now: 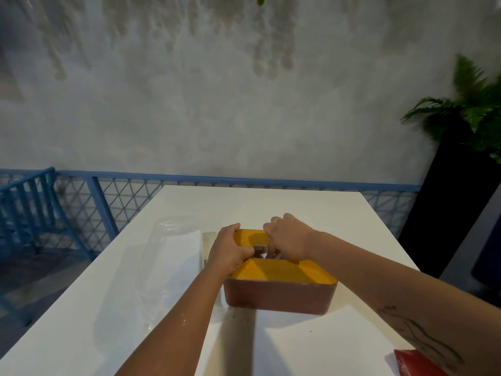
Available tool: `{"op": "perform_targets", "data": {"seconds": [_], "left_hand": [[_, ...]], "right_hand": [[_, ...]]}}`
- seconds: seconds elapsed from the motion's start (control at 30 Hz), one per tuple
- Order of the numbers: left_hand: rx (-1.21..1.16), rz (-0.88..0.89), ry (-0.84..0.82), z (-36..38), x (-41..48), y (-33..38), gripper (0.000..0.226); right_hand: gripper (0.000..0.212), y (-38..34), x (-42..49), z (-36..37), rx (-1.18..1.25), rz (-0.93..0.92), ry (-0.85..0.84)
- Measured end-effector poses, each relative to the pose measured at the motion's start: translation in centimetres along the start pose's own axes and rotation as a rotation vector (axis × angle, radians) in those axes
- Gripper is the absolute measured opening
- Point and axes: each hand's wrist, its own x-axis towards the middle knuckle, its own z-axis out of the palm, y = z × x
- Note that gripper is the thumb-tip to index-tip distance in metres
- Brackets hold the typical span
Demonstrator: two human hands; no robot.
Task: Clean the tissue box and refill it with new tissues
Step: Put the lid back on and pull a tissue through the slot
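A tissue box (282, 294) with reddish-brown sides and an orange-yellow lid stands in the middle of the white table (271, 202). My left hand (230, 248) rests on the lid's left side, thumb at the central slot. My right hand (287, 237) is over the lid's far side, its fingers curled down into the slot. What the fingers touch inside the slot is hidden. A clear plastic pack of white tissues (168, 261) lies flat on the table just left of the box.
A red object (414, 362) shows at the table's near right corner. A blue metal railing (108, 196) runs behind and to the left of the table. A tall dark planter with a fern (461, 172) stands at the right.
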Motion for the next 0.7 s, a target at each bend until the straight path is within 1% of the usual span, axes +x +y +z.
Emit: {"op": "perform_targets", "data": {"seconds": [0.17,0.23,0.47,0.7], "left_hand": [[0.018,0.000,0.009,0.15,-0.04,-0.04,0.078],[0.021,-0.001,0.012,0.15,-0.06,-0.02,0.078],[0.028,0.000,0.005,0.07,-0.24,0.28,0.077],[0.029,-0.006,0.005,0.02,-0.20,0.30,0.077]], "right_hand": [[0.022,0.23,0.38,0.32,-0.105,-0.174,-0.004],[0.019,0.42,0.49,0.41,-0.096,-0.202,-0.002],[0.019,0.56,0.42,0.75,0.027,-0.171,-0.015],[0.018,0.52,0.54,0.84,0.020,-0.168,-0.017]]}}
